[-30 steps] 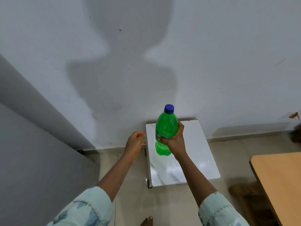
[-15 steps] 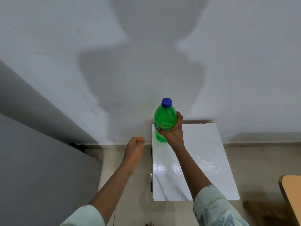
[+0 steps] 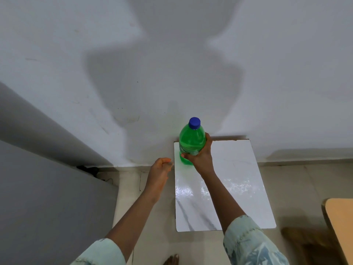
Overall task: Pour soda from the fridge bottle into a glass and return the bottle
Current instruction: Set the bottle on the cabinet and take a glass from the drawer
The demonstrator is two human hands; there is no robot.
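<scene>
A green soda bottle (image 3: 191, 139) with a blue cap (image 3: 194, 123) stands upright over the far left corner of a small white marble-topped table (image 3: 238, 184). My right hand (image 3: 201, 154) grips the bottle around its middle, fingers wrapped over the label. My left hand (image 3: 159, 172) hovers just left of the table's edge with fingers loosely curled, holding nothing. No glass is in view. Whether the bottle's base touches the tabletop is hidden by my hand.
A grey fridge side (image 3: 47, 207) fills the lower left. A white wall (image 3: 191, 64) rises right behind the table. A tan wooden table corner (image 3: 342, 222) shows at the right edge. A bare foot (image 3: 172, 260) stands on the beige tiled floor.
The bottle in my right hand has moved away from me, toward the table's far left corner near the wall. The view has shifted closer, and my left hand stayed beside the table.
</scene>
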